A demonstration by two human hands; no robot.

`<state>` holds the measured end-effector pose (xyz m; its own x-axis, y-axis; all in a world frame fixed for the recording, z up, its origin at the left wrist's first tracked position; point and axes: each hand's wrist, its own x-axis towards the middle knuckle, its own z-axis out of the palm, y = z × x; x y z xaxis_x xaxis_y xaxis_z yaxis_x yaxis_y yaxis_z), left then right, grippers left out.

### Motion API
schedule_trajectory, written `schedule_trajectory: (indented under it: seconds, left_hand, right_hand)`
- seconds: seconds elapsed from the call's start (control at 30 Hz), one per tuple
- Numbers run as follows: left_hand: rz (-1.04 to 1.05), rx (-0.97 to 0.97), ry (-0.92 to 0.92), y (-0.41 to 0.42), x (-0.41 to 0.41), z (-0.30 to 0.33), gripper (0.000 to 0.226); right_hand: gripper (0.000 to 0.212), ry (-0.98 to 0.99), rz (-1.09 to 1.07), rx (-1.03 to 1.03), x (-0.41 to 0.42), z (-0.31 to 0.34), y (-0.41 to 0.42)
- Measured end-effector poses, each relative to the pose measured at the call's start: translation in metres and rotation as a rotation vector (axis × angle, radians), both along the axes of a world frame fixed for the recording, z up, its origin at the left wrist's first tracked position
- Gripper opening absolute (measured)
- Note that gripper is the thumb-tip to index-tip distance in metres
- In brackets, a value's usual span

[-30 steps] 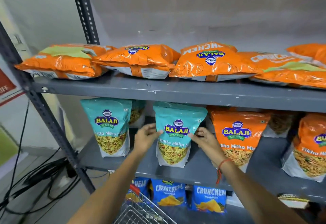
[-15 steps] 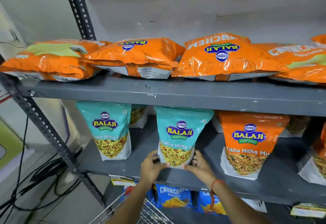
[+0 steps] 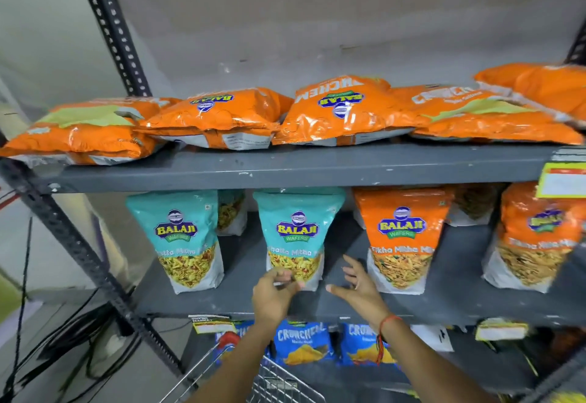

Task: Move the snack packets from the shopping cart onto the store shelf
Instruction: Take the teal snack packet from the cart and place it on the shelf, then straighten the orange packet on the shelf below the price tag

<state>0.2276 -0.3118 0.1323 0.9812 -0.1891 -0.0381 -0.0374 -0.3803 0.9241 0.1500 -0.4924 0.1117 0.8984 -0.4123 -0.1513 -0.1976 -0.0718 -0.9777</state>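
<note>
On the middle shelf [image 3: 241,279] a teal snack packet [image 3: 296,237] stands upright, between another teal packet [image 3: 182,237] and an orange packet [image 3: 401,237]. At its lower corner the left hand [image 3: 274,294] has curled fingers touching it (a real grip I cannot tell). Just beside, the right hand [image 3: 358,288] is spread, holding nothing. Below, the cart [image 3: 279,383] rim shows.
</note>
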Motion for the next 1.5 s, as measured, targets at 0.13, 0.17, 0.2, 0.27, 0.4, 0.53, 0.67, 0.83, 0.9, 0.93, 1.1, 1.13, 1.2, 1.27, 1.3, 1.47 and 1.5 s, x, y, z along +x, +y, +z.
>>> schedule_trajectory:
  seconds: [0.13,0.17,0.2,0.27,0.4,0.53,0.67,0.83,0.9,0.93,1.1,1.13,1.2,1.27,1.3,1.47,1.5]
  left_hand:
    - [-0.125,-0.039,0.001,-0.039,-0.026,0.020,0.028]
    - [-0.154,-0.055,0.008,-0.050,-0.034,0.020,0.028]
    - [-0.179,-0.065,0.021,-0.062,-0.040,0.019,0.030]
    - [-0.213,-0.069,0.059,-0.082,-0.049,0.011,0.035]
    - [-0.244,-0.081,0.129,-0.134,-0.055,-0.017,0.048]
    - [-0.208,-0.058,0.166,-0.132,-0.054,-0.033,0.060]
    - [-0.185,-0.039,0.222,-0.163,-0.042,-0.046,0.076]
    - [-0.125,-0.075,0.221,-0.177,-0.035,-0.062,0.046]
    - [-0.119,-0.076,0.213,-0.181,-0.032,-0.066,0.039]
    - [-0.119,-0.069,0.203,-0.182,-0.031,-0.067,0.038]
    - [-0.105,-0.061,0.186,-0.183,-0.039,-0.064,0.041]
    - [-0.085,-0.057,0.184,-0.183,-0.044,-0.062,0.038]
    - [-0.052,-0.040,0.157,-0.182,-0.055,-0.058,0.036]
    - [-0.075,-0.017,0.112,-0.182,-0.066,-0.056,0.029]
    - [-0.099,-0.011,0.101,-0.183,-0.072,-0.055,0.025]
    - [-0.259,-0.035,0.084,-0.219,-0.105,-0.035,0.022]
    - [-0.293,-0.044,0.080,-0.231,-0.111,-0.031,0.023]
  right_hand:
    - [0.067,-0.067,-0.132,-0.065,-0.050,0.014,-0.020]
    - [0.060,-0.069,-0.177,-0.079,-0.063,0.016,-0.027]
    - [0.054,-0.074,-0.217,-0.086,-0.075,0.017,-0.036]
    - [0.047,-0.066,-0.318,-0.086,-0.094,0.016,-0.058]
    - [0.055,0.005,-0.389,-0.101,-0.107,0.000,-0.121]
    - [0.071,0.115,-0.352,-0.097,-0.104,-0.012,-0.122]
    - [0.072,0.159,-0.253,-0.113,-0.075,-0.032,-0.156]
    - [0.051,0.162,-0.075,-0.202,-0.052,-0.038,-0.174]
    - [0.052,0.165,-0.052,-0.208,-0.048,-0.039,-0.179]
    - [0.051,0.161,-0.044,-0.212,-0.047,-0.041,-0.180]
    - [0.062,0.121,-0.043,-0.188,-0.050,-0.040,-0.180]
    - [0.070,0.109,-0.052,-0.177,-0.054,-0.039,-0.178]
    - [0.087,0.095,-0.091,-0.181,-0.067,-0.035,-0.173]
    - [0.095,0.102,-0.150,-0.182,-0.084,-0.030,-0.170]
    - [0.094,0.108,-0.174,-0.176,-0.095,-0.028,-0.169]
    - [0.075,0.067,-0.297,-0.176,-0.150,-0.007,-0.184]
    - [0.071,0.053,-0.342,-0.154,-0.160,-0.003,-0.190]
